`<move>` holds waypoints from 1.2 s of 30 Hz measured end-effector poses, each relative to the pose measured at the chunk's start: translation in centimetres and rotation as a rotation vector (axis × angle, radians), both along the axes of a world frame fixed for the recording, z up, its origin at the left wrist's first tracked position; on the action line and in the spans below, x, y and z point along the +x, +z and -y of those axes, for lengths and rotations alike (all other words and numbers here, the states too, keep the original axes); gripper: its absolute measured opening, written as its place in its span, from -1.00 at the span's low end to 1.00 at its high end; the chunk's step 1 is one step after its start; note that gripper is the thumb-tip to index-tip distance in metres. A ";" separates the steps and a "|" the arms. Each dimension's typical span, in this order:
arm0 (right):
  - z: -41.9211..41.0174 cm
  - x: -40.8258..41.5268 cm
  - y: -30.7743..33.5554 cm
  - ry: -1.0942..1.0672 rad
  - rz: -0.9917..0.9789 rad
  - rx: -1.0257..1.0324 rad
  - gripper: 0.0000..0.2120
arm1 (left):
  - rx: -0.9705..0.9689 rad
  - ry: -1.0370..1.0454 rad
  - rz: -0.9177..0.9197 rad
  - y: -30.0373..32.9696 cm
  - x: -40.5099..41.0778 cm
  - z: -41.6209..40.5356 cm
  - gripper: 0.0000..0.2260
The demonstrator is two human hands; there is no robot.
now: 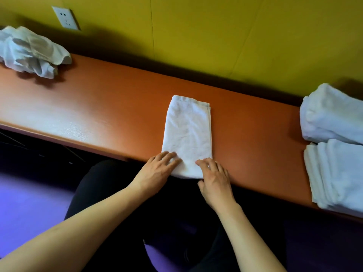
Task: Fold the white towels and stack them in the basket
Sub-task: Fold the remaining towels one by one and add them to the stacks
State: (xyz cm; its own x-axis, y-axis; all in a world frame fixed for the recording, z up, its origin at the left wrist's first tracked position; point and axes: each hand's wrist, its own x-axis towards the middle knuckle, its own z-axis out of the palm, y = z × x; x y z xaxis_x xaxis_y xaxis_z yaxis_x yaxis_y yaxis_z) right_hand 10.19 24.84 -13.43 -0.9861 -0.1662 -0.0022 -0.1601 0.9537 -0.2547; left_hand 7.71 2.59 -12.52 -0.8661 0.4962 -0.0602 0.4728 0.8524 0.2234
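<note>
A white towel [188, 132], folded into a long narrow strip, lies on the orange table [98, 107] and runs from the front edge toward the wall. My left hand [157, 169] rests on its near left corner, fingers lying on the cloth. My right hand [215, 177] touches its near right corner; the thumb sits at the table's front edge below the towel. Whether either hand pinches the cloth is unclear. Crumpled unfolded towels [31, 50] lie at the far left. Two stacks of folded towels [335, 146] sit at the right edge. No basket is in view.
A yellow wall with a white socket [65, 17] runs close behind the table. My dark-clothed legs and a purple floor [29, 209] are below the table's front edge. Bare tabletop lies between the strip and both towel piles.
</note>
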 end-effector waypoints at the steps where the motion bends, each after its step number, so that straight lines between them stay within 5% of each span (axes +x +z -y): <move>1: -0.1 -0.1 0.4 -0.018 -0.040 -0.033 -0.56 | 0.054 0.029 0.026 0.2 0.0 0.2 -0.45; 5: -0.9 0.7 2.9 -0.121 -0.022 -0.346 -0.81 | 0.294 0.174 0.066 2.8 1.4 0.5 -0.75; 10: -2.2 2.5 5.6 -0.232 0.052 -1.003 -0.76 | 0.554 0.345 0.188 5.0 3.8 0.4 -0.91; 12: -3.2 2.9 6.3 -0.181 0.196 -1.098 -0.68 | 0.668 0.377 0.245 5.4 4.3 0.6 -0.92; 16: -4.1 2.1 5.7 -0.188 0.352 -0.810 -0.68 | 0.777 0.452 0.266 5.4 3.1 0.7 -0.81; 20: -3.1 -0.3 5.0 -0.288 0.211 -0.814 -0.82 | 1.064 0.573 0.451 5.8 0.4 0.3 -0.80; 23: -2.4 -2.7 4.3 -0.348 0.104 -0.792 -0.87 | 1.165 0.567 0.486 6.2 -2.0 0.4 -0.54; 31: -0.6 -8.4 2.8 -0.484 -0.010 -0.656 -0.81 | 0.821 0.723 0.176 3.6 -8.3 -0.1 -0.55; 36: -0.4 -8.3 2.0 -0.630 0.061 -0.463 -0.60 | 0.683 0.848 0.220 1.5 -6.2 -0.7 -0.59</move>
